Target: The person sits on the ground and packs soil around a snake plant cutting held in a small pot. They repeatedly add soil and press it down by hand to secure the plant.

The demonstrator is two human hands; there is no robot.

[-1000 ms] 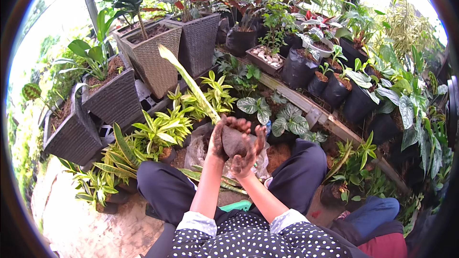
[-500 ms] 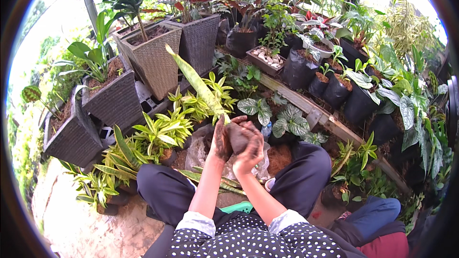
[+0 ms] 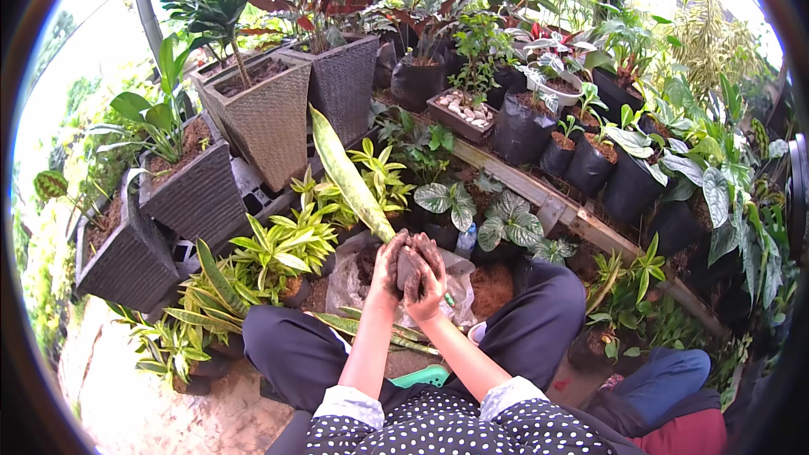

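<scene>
A long snake plant leaf [image 3: 347,175], mottled green with yellow edges, leans up and away to the left. Its lower end goes into a dark ball of soil [image 3: 408,274] between my palms. My left hand [image 3: 388,266], smeared with soil, is closed along the left side of the ball by the leaf's base. From the right, my right hand [image 3: 431,276] wraps its muddy fingers over the ball. Below them lies a crumpled clear plastic bag [image 3: 344,273] with dark soil inside. More snake plant leaves [image 3: 399,335] lie between my legs.
Tall textured planters [image 3: 268,122] stand at the left. Black grow bags [image 3: 524,128] line a rail [image 3: 573,211] on the right. A clear bottle [image 3: 466,238] stands beyond my hands, near brown soil [image 3: 491,288]. Another person's blue-clothed leg [image 3: 661,383] shows lower right.
My hands and the soil ball have come slightly lower and nearer to me, the leaf moving with them. The right hand's fingers have shifted round the ball.
</scene>
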